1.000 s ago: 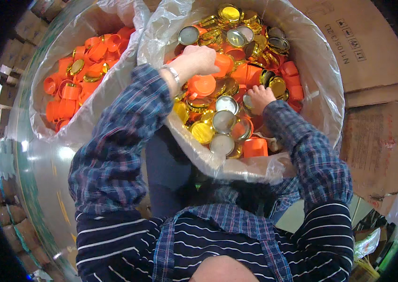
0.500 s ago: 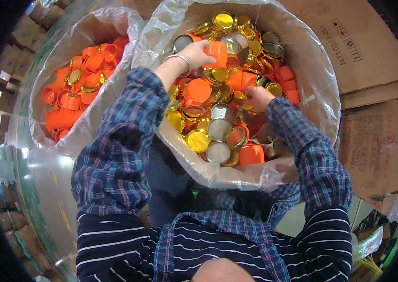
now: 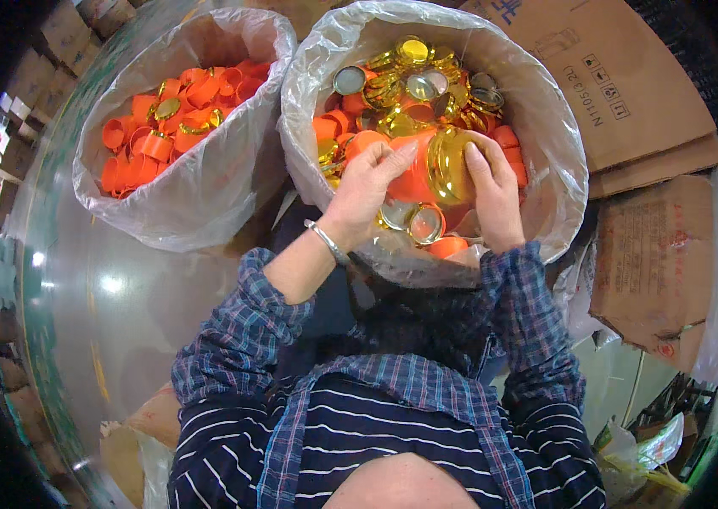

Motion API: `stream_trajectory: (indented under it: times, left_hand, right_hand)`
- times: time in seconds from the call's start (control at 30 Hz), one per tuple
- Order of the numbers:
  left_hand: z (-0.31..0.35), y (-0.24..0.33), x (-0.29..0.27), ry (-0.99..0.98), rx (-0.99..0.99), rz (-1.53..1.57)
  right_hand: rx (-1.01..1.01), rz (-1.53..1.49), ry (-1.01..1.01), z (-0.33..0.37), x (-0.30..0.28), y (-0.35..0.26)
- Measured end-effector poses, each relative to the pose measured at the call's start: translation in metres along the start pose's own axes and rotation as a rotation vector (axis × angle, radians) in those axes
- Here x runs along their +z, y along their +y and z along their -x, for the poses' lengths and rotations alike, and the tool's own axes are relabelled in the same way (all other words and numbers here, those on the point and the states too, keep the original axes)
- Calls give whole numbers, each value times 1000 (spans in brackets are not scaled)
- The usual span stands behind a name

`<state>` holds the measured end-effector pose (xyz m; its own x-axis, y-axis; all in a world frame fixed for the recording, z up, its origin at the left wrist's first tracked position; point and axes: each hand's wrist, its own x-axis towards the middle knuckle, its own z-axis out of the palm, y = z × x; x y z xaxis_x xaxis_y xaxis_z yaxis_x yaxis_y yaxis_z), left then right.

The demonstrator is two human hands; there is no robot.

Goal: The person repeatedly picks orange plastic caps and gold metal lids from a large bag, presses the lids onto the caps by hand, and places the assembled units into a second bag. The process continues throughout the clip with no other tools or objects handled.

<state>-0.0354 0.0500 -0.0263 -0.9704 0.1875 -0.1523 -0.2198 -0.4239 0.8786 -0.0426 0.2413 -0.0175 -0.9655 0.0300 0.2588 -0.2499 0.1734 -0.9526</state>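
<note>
Above the right-hand bin my two hands meet on an orange plastic cup with a shiny gold lid at its end. My left hand (image 3: 367, 188) is closed round the orange cup (image 3: 412, 180), its thumb along the side. The gold lid (image 3: 447, 168) is pinched by my right hand (image 3: 496, 188), thumb and fingers at its rim. Whether lid and cup are joined or only touching, I cannot tell. Beneath them, the lined bin (image 3: 558, 191) holds a heap of gold lids (image 3: 383, 86), silver-faced lids and orange cups (image 3: 325, 127).
To the left stands a second bin lined with clear plastic (image 3: 198, 204), holding orange cups (image 3: 151, 148) and a few gold lids. Cardboard flaps (image 3: 631, 93) rise at the right. Stacked boxes line the far left, and a plastic bag (image 3: 660, 441) lies lower right.
Both hands have come up from the heap and together, nearer to me, now holding the orange cup and gold lid. The view has shifted, with the bins sitting differently in it.
</note>
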Motion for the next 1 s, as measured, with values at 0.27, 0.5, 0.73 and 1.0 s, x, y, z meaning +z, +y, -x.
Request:
stream_trajectory:
  times: [0.27,0.5,0.73,1.0]
  left_hand:
    - [35,-2,14,81,155,177]
    - [38,1,7,190,243,358]
    - [61,8,11,325,538,-422]
    - [61,16,16,215,347,51]
  right_hand:
    - [-329,288,116,44,37,-18]
    - [-178,83,17,35,38,-19]
    - [-211,-102,-50,48,56,-30]
    - [-662,366,108,55,69,-22]
